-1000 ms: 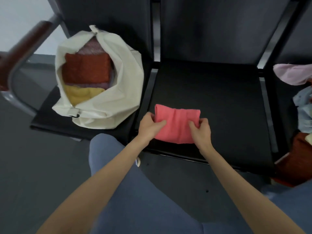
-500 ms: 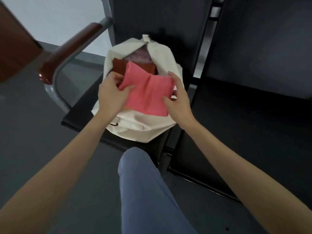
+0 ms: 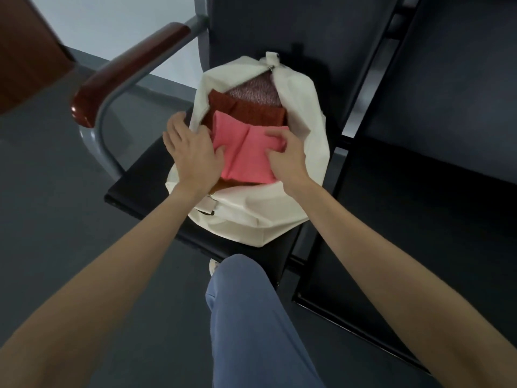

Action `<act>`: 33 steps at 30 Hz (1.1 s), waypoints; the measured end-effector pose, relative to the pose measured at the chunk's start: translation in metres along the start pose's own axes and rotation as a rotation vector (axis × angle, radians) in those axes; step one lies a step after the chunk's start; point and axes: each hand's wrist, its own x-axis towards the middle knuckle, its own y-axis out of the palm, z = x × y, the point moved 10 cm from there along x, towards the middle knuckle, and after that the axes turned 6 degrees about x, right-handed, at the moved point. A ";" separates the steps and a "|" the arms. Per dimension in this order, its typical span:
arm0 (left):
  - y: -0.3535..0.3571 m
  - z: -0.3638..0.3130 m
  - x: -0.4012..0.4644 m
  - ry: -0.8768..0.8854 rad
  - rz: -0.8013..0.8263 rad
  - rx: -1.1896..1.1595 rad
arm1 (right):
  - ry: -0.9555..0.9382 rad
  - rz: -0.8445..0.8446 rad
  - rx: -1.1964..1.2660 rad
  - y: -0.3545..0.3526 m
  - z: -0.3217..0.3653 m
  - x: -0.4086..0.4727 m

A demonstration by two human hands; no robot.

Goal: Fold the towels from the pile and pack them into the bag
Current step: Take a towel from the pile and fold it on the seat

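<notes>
A folded pink towel (image 3: 246, 152) lies in the mouth of the cream cloth bag (image 3: 251, 217), on top of other folded towels. My left hand (image 3: 193, 155) lies over the bag's left rim with straight fingers, and its thumb rests on the towel's left edge. My right hand (image 3: 285, 155) pinches the towel's right side with curled fingers. Behind the pink towel, a dark red towel (image 3: 246, 110) and a speckled mauve towel (image 3: 254, 89) show inside the bag. An orange-yellow edge (image 3: 221, 184) peeks out beneath it.
The bag stands on a black chair seat (image 3: 140, 189) with a red-brown armrest (image 3: 131, 65) to its left. Another black seat (image 3: 419, 233) adjoins on the right. My knee in blue trousers (image 3: 251, 317) is just in front of the seats. The towel pile is out of view.
Both hands carried the pink towel from the right seat leftward to the bag and lowered it into the opening. My left fingers have straightened over the bag's rim.
</notes>
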 end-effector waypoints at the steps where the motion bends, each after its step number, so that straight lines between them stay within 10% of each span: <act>1: 0.003 0.005 0.000 -0.025 0.039 -0.015 | 0.035 0.009 0.019 0.003 -0.005 0.003; 7: -0.010 0.020 0.014 0.011 0.097 0.165 | 0.197 0.106 0.062 0.042 -0.026 0.012; 16: -0.007 0.014 0.013 0.237 0.117 0.282 | -0.521 0.223 -1.230 0.076 0.031 0.003; 22: -0.021 0.031 -0.013 0.225 -0.011 0.066 | -0.684 0.861 -1.249 0.124 0.010 -0.010; 33: -0.044 0.016 0.008 0.391 0.118 -0.126 | -0.938 0.993 -1.428 0.146 0.008 0.005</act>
